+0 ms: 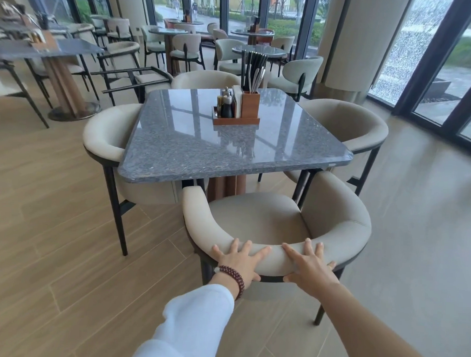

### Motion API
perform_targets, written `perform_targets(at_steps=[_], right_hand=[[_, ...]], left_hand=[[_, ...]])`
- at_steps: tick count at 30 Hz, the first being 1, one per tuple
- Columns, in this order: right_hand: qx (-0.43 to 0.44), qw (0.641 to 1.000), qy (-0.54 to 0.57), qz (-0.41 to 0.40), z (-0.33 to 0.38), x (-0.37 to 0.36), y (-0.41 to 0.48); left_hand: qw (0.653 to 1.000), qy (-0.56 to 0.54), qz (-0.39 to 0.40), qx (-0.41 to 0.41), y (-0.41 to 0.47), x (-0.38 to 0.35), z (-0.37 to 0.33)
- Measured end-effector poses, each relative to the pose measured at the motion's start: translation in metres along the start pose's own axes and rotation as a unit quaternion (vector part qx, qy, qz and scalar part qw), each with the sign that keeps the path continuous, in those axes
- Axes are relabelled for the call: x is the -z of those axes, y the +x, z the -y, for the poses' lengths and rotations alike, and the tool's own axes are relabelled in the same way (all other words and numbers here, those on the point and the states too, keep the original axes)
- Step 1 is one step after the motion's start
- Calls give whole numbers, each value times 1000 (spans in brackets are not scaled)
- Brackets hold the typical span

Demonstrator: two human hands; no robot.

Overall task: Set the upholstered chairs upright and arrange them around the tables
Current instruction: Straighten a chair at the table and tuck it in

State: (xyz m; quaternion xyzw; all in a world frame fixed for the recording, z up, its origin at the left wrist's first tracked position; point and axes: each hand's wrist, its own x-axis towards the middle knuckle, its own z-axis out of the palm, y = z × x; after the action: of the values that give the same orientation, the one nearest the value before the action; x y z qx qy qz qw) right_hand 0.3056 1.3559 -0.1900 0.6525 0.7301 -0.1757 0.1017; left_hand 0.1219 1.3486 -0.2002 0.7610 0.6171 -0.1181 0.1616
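A beige upholstered chair [257,219] stands upright at the near side of a grey stone table [230,148], its seat facing the table. My left hand [239,259] and my right hand [310,265] both grip the top of its curved backrest, fingers spread over the padding and thumbs under it. Three more matching chairs stand upright around the table: one on the left [106,135], one on the right [350,124] and one at the far side [203,78].
A wooden caddy [238,108] with cutlery, napkins and condiment bottles sits on the table. Other tables and chairs fill the room to the left [43,51] and behind [259,51]. Glass walls and a column [361,43] stand to the right. Open floor lies on both sides.
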Motion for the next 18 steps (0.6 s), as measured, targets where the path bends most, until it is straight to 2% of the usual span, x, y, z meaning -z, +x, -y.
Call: perform_targets(at_steps=[3,6,10,14,18], right_hand=[[-13,1000,9,13,3,8,-5],[-14,999,45,-16,13,19,-13],[2,969,224,-107,44,30,-31],[-1,924,343,-170,81,48,-51],[0,869,452,-200,122,67,-70]], left_hand=[[998,-64,2,-7,-8,16,4],[983,-173,-62,0,-17,34,14],[912,-386,-138,31,-42,57,27],[852,-486,-188,50,-71,84,44],[788,-579,-205,54,-102,104,74]])
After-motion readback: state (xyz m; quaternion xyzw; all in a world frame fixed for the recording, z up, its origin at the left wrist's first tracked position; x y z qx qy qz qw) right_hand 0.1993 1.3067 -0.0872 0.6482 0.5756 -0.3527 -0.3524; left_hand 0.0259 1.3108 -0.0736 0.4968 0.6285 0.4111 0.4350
